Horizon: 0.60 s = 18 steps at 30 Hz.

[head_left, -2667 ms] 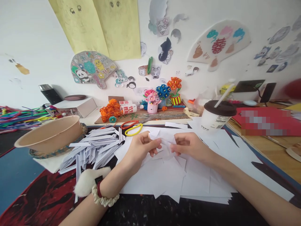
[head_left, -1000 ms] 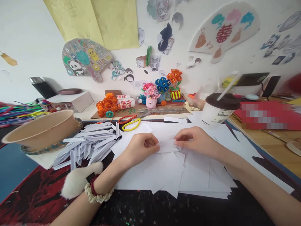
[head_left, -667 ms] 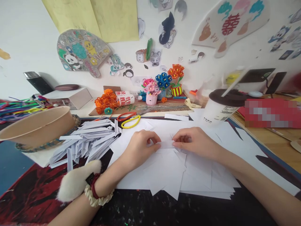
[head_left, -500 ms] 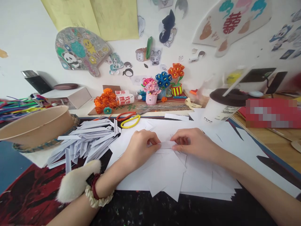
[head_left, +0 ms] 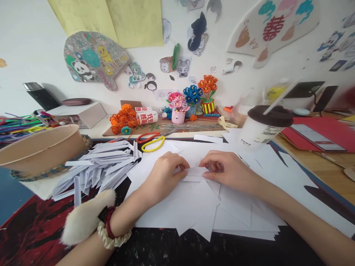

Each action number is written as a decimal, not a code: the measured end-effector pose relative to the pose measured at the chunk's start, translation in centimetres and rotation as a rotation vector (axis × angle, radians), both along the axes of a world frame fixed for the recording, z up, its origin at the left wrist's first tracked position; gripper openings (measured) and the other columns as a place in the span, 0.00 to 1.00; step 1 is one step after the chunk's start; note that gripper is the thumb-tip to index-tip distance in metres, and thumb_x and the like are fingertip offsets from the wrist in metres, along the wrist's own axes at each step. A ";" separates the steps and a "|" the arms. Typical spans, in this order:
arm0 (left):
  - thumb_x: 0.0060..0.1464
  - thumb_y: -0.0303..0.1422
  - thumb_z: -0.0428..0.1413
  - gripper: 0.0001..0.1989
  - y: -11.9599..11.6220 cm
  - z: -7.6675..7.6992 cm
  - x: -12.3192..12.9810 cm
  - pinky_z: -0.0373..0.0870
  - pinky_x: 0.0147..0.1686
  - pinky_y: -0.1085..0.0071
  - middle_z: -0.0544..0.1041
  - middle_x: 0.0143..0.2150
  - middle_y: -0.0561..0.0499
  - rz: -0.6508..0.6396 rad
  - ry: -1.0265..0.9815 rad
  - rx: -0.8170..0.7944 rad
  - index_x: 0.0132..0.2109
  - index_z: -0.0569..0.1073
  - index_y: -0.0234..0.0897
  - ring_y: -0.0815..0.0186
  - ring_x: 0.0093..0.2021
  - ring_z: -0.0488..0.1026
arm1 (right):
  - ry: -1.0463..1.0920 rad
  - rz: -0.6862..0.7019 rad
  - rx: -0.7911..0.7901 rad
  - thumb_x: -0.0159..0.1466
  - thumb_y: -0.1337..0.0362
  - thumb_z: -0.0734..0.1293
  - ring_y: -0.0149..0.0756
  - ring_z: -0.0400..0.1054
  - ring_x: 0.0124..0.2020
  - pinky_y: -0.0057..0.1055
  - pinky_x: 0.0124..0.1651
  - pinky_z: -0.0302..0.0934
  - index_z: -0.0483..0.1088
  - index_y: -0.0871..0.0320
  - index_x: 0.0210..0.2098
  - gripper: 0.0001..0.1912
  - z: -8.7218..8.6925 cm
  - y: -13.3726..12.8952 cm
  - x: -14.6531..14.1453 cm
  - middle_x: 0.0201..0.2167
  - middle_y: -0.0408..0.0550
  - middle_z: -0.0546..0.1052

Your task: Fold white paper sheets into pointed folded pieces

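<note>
Between my two hands a small folded strip of white paper is held level over the sheets. My left hand pinches its left end between thumb and fingers. At the right end, my right hand grips it with the thumb below and the fingers curled. Beneath both hands lie loose white paper sheets, some with pointed corners toward me. A pile of folded paper strips is heaped to the left of my left hand. Scissors with one red and one yellow handle lie just beyond the sheets.
At the left stands a round tan container, with a fluffy white object by my left wrist. A lidded cup with a straw stands at the right, near a phone on red folders. Pipe-cleaner flowers line the back.
Both hands keep their pinch on the paper strip, with only small finger shifts. The view has moved slightly.
</note>
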<state>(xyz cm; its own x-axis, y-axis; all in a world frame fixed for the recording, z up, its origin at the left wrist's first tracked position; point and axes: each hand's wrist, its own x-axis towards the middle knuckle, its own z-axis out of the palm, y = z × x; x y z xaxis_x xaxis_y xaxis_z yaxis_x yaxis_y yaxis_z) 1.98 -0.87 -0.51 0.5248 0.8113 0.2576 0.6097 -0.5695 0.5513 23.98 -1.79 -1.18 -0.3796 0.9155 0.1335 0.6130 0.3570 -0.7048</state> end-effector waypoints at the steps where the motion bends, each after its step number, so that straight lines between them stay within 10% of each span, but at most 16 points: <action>1: 0.50 0.21 0.60 0.07 0.0 0.0 0.0 0.65 0.37 0.69 0.77 0.33 0.53 -0.009 0.001 0.014 0.36 0.76 0.37 0.64 0.37 0.70 | 0.004 0.006 0.006 0.57 0.67 0.70 0.31 0.63 0.27 0.31 0.31 0.60 0.76 0.55 0.36 0.06 0.0 0.0 0.0 0.29 0.43 0.73; 18: 0.49 0.23 0.59 0.08 0.0 0.0 0.2 0.64 0.32 0.73 0.78 0.31 0.55 0.063 -0.070 -0.123 0.35 0.79 0.39 0.69 0.31 0.70 | 0.063 0.014 0.069 0.59 0.70 0.69 0.33 0.66 0.30 0.31 0.35 0.62 0.76 0.56 0.33 0.04 -0.2 -0.1 -0.5 0.29 0.43 0.75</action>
